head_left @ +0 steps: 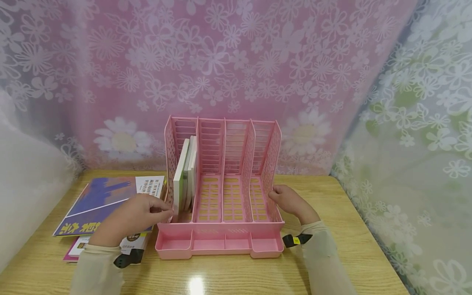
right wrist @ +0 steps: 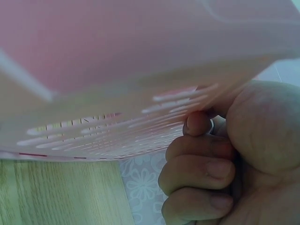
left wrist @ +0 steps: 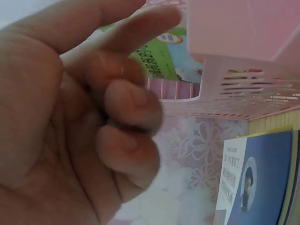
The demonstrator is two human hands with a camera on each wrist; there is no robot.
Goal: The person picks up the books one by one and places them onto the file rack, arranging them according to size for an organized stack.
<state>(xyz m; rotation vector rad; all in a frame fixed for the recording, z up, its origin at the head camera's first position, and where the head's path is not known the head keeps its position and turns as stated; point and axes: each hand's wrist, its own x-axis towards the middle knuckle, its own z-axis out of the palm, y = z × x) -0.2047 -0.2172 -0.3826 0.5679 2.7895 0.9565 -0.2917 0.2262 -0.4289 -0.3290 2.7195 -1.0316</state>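
Note:
A pink plastic desktop file rack (head_left: 221, 227) with tall slotted dividers and a shallow front tray stands on the table. Several thin books (head_left: 178, 192) lean upright in its leftmost slot; the left wrist view shows a green and blue cover (left wrist: 161, 58) there. My left hand (head_left: 129, 213) is at the rack's lower left front corner, forefinger and thumb extended near the books' front edges, other fingers bent. On the opposite side my right hand (head_left: 293, 201) pinches the edge of the rack's right wall, its lower fingers curled in the right wrist view.
Left of the rack lies a stack of books, a purple-blue one (head_left: 107, 200) with yellow lettering near the top; my left forearm passes over it. The wooden table (head_left: 354, 233) meets floral curtains (head_left: 228, 61) at the back and sides.

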